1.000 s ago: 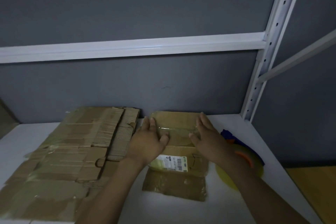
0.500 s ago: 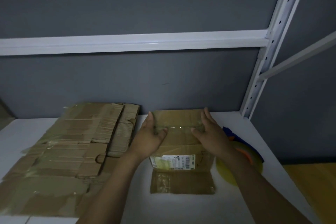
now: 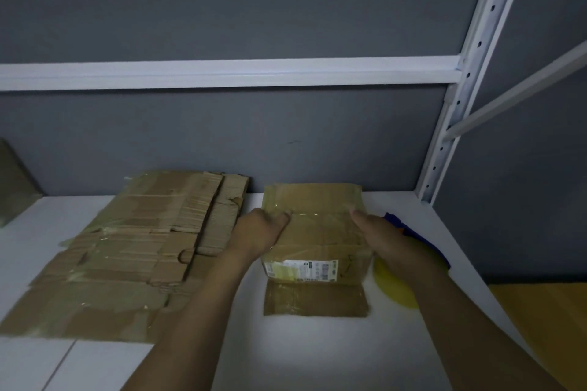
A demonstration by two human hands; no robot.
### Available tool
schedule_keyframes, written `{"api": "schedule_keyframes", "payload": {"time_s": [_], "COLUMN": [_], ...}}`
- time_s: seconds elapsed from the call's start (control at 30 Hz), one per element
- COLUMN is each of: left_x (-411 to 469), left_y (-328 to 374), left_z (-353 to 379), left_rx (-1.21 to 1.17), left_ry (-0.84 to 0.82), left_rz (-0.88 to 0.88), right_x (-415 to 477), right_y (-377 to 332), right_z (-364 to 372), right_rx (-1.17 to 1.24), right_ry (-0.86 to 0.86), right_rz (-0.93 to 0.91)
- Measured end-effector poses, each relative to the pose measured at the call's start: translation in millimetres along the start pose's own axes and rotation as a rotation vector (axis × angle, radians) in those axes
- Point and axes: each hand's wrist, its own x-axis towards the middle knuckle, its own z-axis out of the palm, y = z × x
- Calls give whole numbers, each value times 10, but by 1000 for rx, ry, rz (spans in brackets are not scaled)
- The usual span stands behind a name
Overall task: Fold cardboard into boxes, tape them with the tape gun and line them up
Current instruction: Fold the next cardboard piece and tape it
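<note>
Box (image 3: 314,232): stands on the white table (image 3: 301,352), back edge close to the grey wall. Clear tape is across its top. A white printed label (image 3: 301,270) is on the near face. One flap (image 3: 314,298) lies flat on the table on the box's near side.

Your left hand (image 3: 263,228): at the box's left top edge, fingers curled onto the cardboard, gripping it.

Your right hand (image 3: 381,238): at the box's right side, thumb laid on the top. The other fingers are hidden behind the box wall, and the hand looks clamped on the box.

Tape gun (image 3: 395,290): just right of the box, on the table. Its blue body and yellow roll are partly covered by your right forearm.

Flat cardboard stack (image 3: 127,251): left of the box, just beside it, under your left forearm. The sheets overlap and carry old tape.

Rack upright (image 3: 460,89): behind and right of the box.
</note>
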Motion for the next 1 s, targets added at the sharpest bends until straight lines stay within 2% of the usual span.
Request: {"api": "schedule_keyframes", "payload": {"time_s": [0.07, 0.13, 0.17, 0.2, 0.27, 0.33, 0.43, 0.53, 0.67, 0.8, 0.9, 1.0], "left_x": [-106, -208, -278, -291, -351, -437, -527, -616, -590, -492, -371, -407], "left_y": [26, -6, -26, -95, -149, -162, -129, -39, -50, -250, -529, -669], "left_z": [2, 19, 11, 28, 37, 14, -36, -71, -139, -53, 163, 315], "left_rx": [193, 189, 91, -110, -372, -486, -580, -653, -707, -662, -466, -427], "left_ry": [65, 190, 259, 355, 455, 436, 398, 413, 518, 384, 338, 293], "left_rz": [-15, -5, -21, -6, 139, 245, 251, 202, 143, 252, 207, 137], "right_x": [-99, -172, -199, -217, -257, -287, -300, -326, -290, -259, -306, -367], "right_y": [-11, 5, 20, 12, -60, -162, -281, -266, -121, 54, 93, 91], "right_z": [4, 31, 45, 55, 63, 67, 49, 51, 193, 318, 362, 350], "right_rx": [-180, -191, -134, -65, 59, 201, 350, 388, 396, 395, 453, 446], "right_ry": [84, 199, 228, 245, 240, 230, 307, 359, 215, 111, 66, 55], "right_rz": [-113, -300, -367, -413, -411, -334, -254, -306, -420, -435, -384, -313]}}
